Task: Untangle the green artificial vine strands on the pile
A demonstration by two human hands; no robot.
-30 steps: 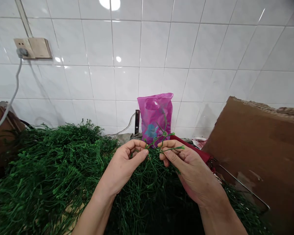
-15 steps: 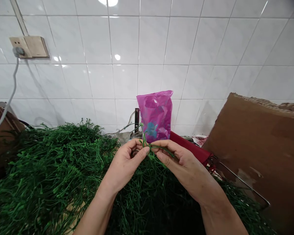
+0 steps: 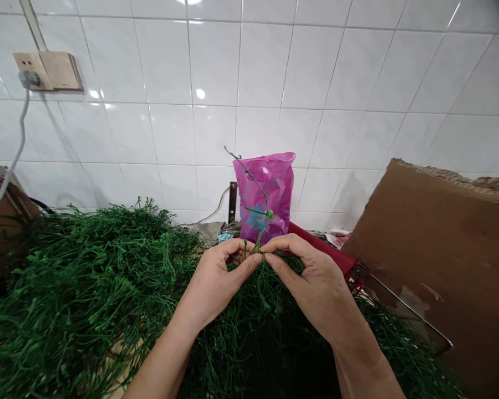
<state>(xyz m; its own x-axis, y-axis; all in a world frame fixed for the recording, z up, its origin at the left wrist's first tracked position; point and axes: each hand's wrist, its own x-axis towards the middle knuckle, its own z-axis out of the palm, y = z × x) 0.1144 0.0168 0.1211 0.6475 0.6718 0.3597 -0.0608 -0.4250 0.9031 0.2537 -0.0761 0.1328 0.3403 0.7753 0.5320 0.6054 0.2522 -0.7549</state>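
Note:
Between my two hands is a thin green branching stem (image 3: 258,239), its upper end rising in front of the purple bag and its lower strands hanging below my fingers. My left hand (image 3: 220,277) pinches it between thumb and forefinger. From the other side my right hand (image 3: 307,277) pinches the same stem, the fingertips of both hands almost touching. A large heap of similar green stems (image 3: 95,277) spreads to the left and under my hands. Whether the stems are plastic or real I cannot tell.
Behind my hands a purple plastic bag (image 3: 270,188) stands against the white tiled wall (image 3: 166,133). Brown cardboard (image 3: 441,249) rises on the right, with a thin metal rod (image 3: 411,310) before it. A red object (image 3: 324,249) lies beside the bag. A plugged cable (image 3: 20,133) hangs at the left.
The pinching fingertips have shifted slightly right. A long stem end now stands up in front of the purple bag, and the strands that pointed right through my right hand no longer show there.

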